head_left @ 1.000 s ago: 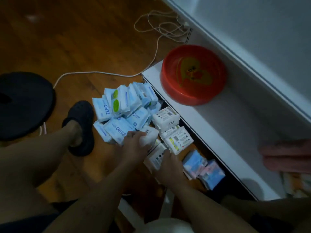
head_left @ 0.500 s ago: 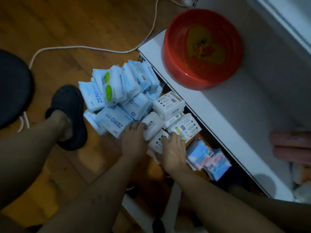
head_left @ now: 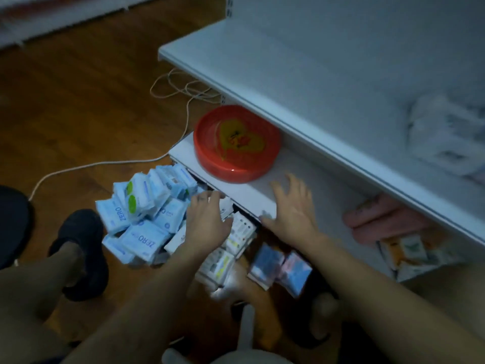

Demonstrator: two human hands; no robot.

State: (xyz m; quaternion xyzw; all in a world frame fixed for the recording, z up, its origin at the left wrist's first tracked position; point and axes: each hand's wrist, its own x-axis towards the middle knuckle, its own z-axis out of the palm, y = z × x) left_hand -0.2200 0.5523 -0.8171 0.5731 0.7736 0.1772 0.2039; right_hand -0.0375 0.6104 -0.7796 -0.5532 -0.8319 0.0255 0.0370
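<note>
Head view, the only one; dim and somewhat blurred.

Progress: the work in hand appears to be moving packs off the floor and onto the shelf. Judged from their position, little is done. The blue packs lie heaped on the wooden floor just left of the shelf's corner. The white packs lie below its front edge, partly under it, with a few darker packs beside them to the right. The near part of the shelf bears only a red bowl. No pack is seen on that stretch, so nearly the whole lot remains to be shifted.

Hands: the left hand is stretched forward, palm down, over the white packs and touching them. Whether it grasps one cannot be told, as blur hides the fingertips. The right hand is over the shelf's front edge, palm down, fingers spread wide and holding nothing. Both forearms reach in from the bottom of the frame.
</note>
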